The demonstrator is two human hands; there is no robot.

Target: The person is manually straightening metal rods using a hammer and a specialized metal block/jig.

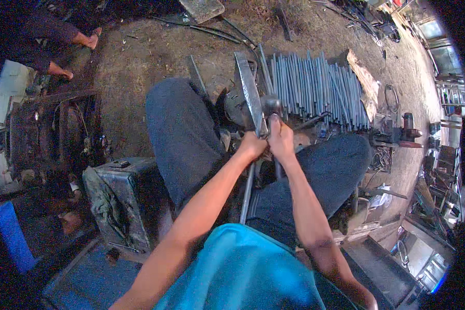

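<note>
My left hand [253,146] is closed round a thin metal rod [247,194], whose lower end runs down toward my lap. Close beside it, my right hand [282,137] is wrapped round a tool with a rounded dark head [272,105]; a short grey length shows below the fist. The tool's exact kind is unclear. A long flat metal bar [248,90] slants up and away just beyond my left hand, and its near end meets the area between the hands. Behind the bar stands a dark, round metal piece [236,107], partly hidden.
Many grey metal rods [315,88] lie side by side on the dirt floor beyond my right knee. A dark metal box [126,191] with a cloth stands at my left. Another person's bare feet [92,39] show at far left. Tools and scrap [398,135] lie to the right.
</note>
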